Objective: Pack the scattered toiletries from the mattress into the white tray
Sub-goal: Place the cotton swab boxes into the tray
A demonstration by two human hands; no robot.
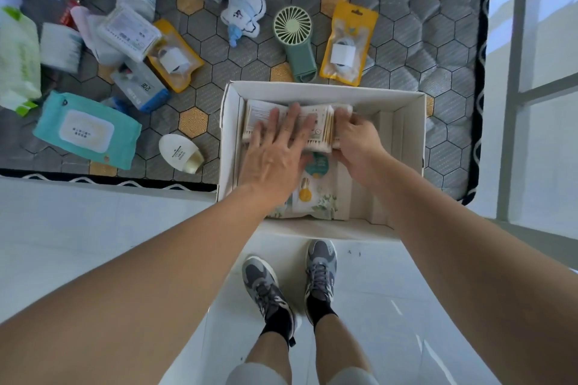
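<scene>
Two hands are inside the white tray (328, 88), which sits at the near edge of the mattress (406, 40) and partly overhangs the floor.

Step in hand (judged): seating the cotton-swab packs (322, 131) against the tray's far wall, in its left part. A floral-printed pack (316, 197) already lies in the tray nearer the person. The right part of the tray floor shows bare.

Left hand (278, 147): palm down, fingers straight and spread, and it presses flat on the top of the swab packs. It holds nothing. The forearm reaches in over the tray's near left corner.

Right hand (356, 144): fingers curled over the right end of the swab packs, apparently gripping that end. The thumb's contact is hidden. The wrist is cocked inward, toward the left hand.

Progress (judged): early. Many items lie unpacked on the mattress to the left of and beyond the tray:
- a teal wipes pack (87, 130)
- a white bottle (181, 153), closest to the tray's left wall
- a green handheld fan (295, 44)
- two yellow pouches (347, 44)
- a blurred heap at far left

Next move (judged): let go of the swabs once they sit level, then lift both hands clear of the tray walls. The left hand should reach for the bottle or the wipes. Flat packs should stack at the left so the bare right side stays free for bulkier pieces.
</scene>
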